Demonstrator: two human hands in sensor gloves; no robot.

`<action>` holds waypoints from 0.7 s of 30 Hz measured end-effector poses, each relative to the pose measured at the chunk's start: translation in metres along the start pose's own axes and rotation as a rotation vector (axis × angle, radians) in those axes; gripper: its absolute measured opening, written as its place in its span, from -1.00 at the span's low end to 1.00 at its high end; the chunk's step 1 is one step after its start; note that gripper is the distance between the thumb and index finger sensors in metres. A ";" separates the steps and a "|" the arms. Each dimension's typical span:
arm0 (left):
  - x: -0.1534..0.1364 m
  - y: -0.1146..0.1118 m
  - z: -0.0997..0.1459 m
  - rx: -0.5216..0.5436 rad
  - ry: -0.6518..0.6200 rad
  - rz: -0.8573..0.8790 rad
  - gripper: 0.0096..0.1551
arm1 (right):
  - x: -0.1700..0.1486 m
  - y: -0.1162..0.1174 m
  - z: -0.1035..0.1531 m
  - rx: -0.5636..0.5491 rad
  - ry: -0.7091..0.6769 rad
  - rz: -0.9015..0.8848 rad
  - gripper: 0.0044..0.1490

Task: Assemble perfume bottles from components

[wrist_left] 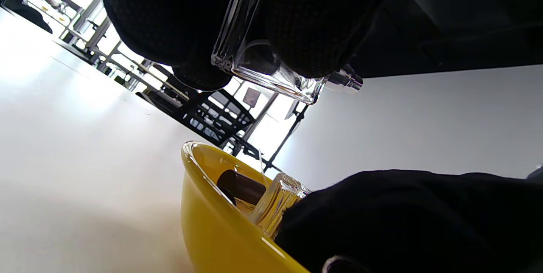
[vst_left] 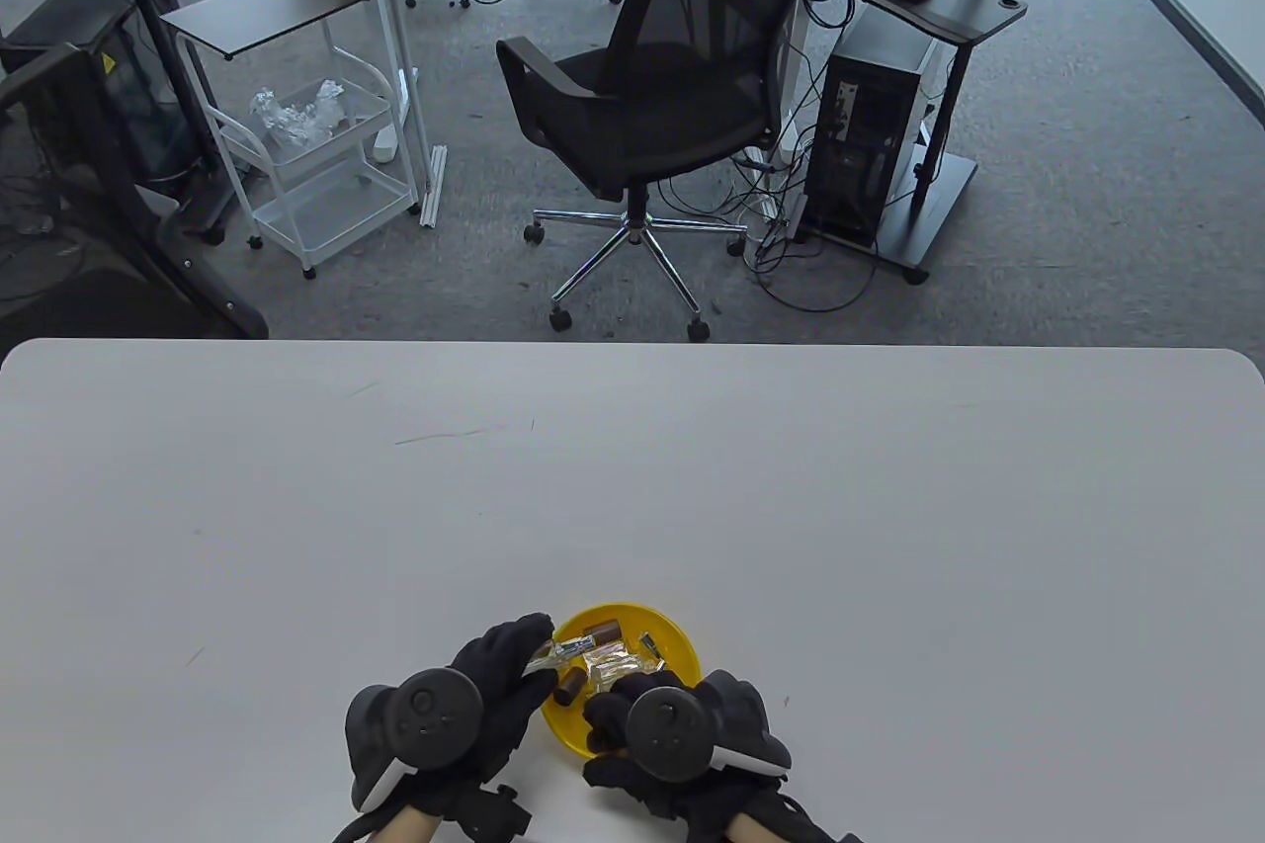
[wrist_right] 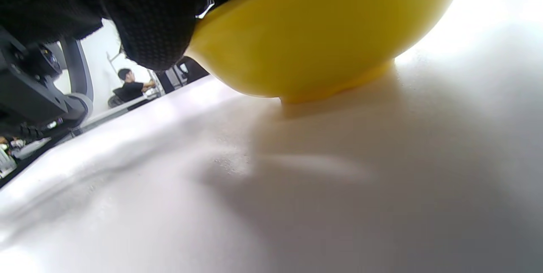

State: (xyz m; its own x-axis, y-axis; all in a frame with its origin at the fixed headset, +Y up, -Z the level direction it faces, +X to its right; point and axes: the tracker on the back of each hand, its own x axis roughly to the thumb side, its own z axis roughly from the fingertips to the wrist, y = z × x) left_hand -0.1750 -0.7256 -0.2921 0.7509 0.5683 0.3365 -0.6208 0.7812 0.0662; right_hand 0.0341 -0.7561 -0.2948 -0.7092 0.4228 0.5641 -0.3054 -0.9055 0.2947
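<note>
A yellow bowl stands on the white table near its front edge; it also shows in the left wrist view and the right wrist view. It holds clear glass bottles and brown caps. My left hand pinches a clear glass bottle over the bowl's left rim; in the left wrist view the bottle sits between my fingers with its silver neck pointing right. My right hand reaches into the bowl's near side; what its fingers touch is hidden.
Another clear bottle and a brown cap lie inside the bowl. A black office chair and a computer stand are on the floor beyond the table's far edge.
</note>
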 end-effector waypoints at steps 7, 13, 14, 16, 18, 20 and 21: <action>0.003 -0.004 0.000 -0.020 -0.010 0.028 -0.38 | 0.000 0.000 0.000 -0.021 -0.013 0.000 -0.29; 0.003 -0.007 0.000 -0.032 -0.009 0.066 -0.38 | -0.001 -0.001 0.002 -0.037 -0.033 0.015 -0.31; 0.003 -0.007 0.000 -0.034 -0.008 0.072 -0.38 | -0.001 -0.002 0.003 -0.038 -0.035 0.016 -0.32; 0.004 -0.008 0.000 -0.040 -0.008 0.083 -0.38 | -0.001 -0.002 0.003 -0.050 -0.040 0.020 -0.32; 0.004 -0.009 0.000 -0.045 -0.007 0.091 -0.38 | -0.003 -0.002 0.004 -0.061 -0.043 0.003 -0.33; 0.004 -0.009 0.000 -0.048 -0.007 0.097 -0.38 | -0.004 -0.004 0.005 -0.097 -0.045 -0.028 -0.35; 0.004 -0.009 0.000 -0.049 -0.007 0.101 -0.38 | -0.005 -0.006 0.006 -0.117 -0.045 -0.046 -0.35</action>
State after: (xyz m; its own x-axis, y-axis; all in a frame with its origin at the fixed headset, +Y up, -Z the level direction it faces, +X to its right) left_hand -0.1659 -0.7302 -0.2914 0.6834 0.6431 0.3455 -0.6813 0.7319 -0.0148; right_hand 0.0433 -0.7526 -0.2946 -0.6644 0.4625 0.5870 -0.4106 -0.8822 0.2303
